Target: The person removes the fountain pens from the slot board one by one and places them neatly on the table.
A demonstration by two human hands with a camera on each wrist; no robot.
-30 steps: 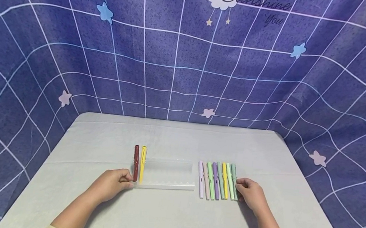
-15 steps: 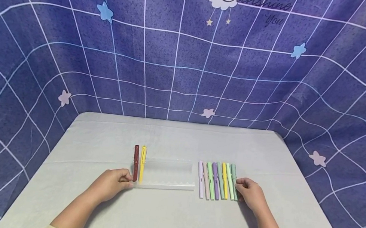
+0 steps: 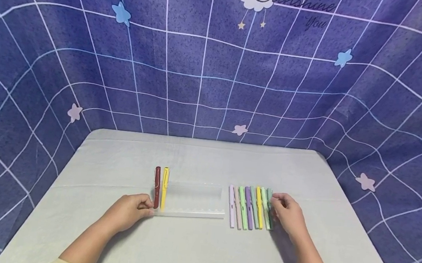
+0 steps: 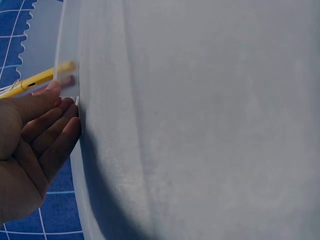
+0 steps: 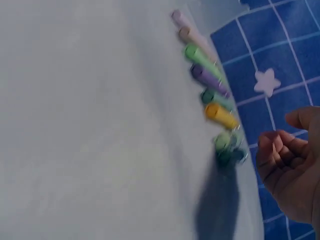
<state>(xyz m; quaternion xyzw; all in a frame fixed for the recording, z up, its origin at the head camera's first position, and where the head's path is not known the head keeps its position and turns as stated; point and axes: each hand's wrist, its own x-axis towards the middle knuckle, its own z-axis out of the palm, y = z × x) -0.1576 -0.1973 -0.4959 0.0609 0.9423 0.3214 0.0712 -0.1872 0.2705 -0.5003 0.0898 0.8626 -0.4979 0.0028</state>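
Observation:
In the head view my left hand [image 3: 129,211] pinches the left end of a clear plastic pen stand [image 3: 194,213]. Its thumb lies on the stand's end in the left wrist view. A dark red pen [image 3: 156,186] and a yellow pen [image 3: 165,189] lean side by side in the stand's left slots. My right hand [image 3: 288,212] hovers at the right end of a row of pens, fingertips over the upper part of the outermost dark green pen [image 3: 271,223]. Thumb and fingers [image 5: 270,145] stand apart with nothing between them in the right wrist view.
Lying in the row are a lilac pen [image 3: 231,205], a purple pen [image 3: 249,207], another yellow pen [image 3: 259,208] and several pink-beige and green ones. A white cloth covers the table [image 3: 197,251]. Behind it hangs a blue grid-patterned curtain [image 3: 215,93].
My right hand has shifted slightly away from me, up along the outermost green pen, off its lower part. The left hand, the stand and its two pens have stayed put.

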